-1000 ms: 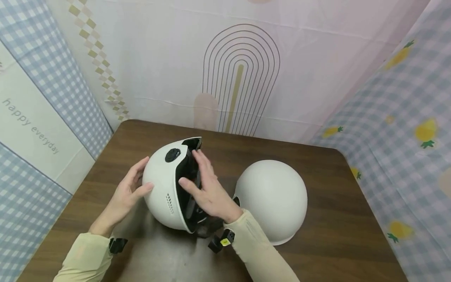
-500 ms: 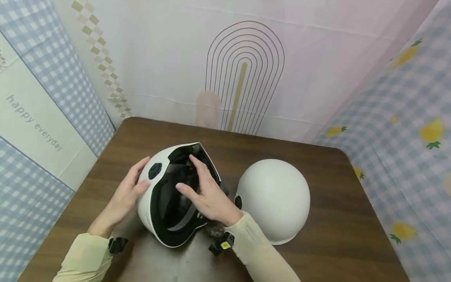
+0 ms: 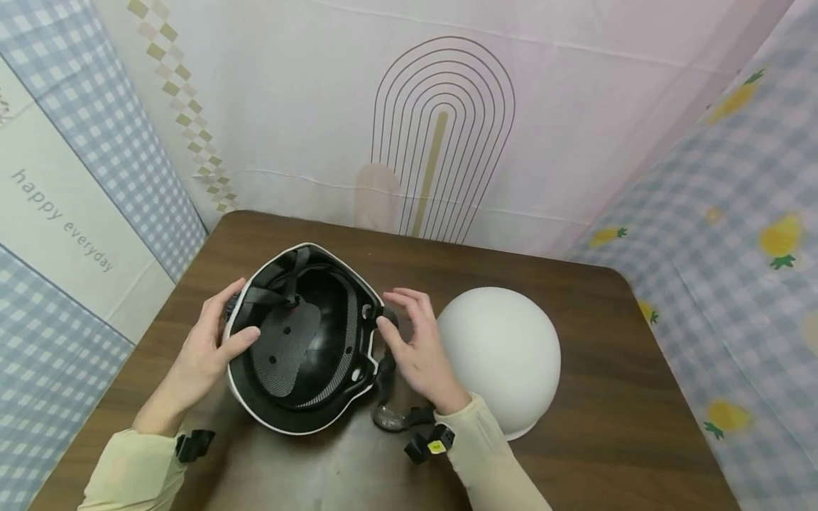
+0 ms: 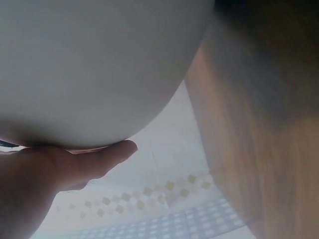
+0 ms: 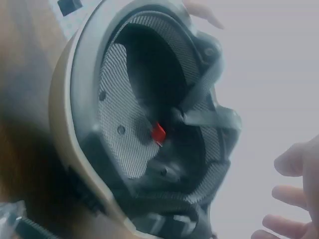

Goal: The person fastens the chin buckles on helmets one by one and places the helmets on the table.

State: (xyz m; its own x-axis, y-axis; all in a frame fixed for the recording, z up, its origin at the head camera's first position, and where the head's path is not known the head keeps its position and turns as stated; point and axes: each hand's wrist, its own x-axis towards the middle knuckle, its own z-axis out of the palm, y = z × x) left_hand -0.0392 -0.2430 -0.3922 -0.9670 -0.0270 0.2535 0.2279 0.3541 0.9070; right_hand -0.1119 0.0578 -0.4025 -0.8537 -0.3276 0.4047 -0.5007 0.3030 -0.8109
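A white helmet [image 3: 300, 376] is turned up at the table's left, its black padded inside facing the head camera. Chin straps [image 5: 207, 119] and a small red part [image 5: 158, 133] show inside it. My left hand [image 3: 201, 362] grips its left rim, thumb over the edge and fingers along the outside. In the left wrist view, those fingers [image 4: 99, 162] lie against the smooth shell [image 4: 94, 74]. My right hand [image 3: 424, 355] is spread beside the right rim, apart from the helmet in the right wrist view, holding nothing.
A second white helmet [image 3: 501, 355] sits dome up to the right, close behind my right hand. A small translucent piece [image 3: 388, 419] on a dark strap lies between the helmets. The brown table [image 3: 607, 397] meets hanging cloths at its back and sides.
The helmet has rolled over from its side, so its opening now faces up. My right hand has come out of the opening and moved right; my left thumb now hooks over the rim.
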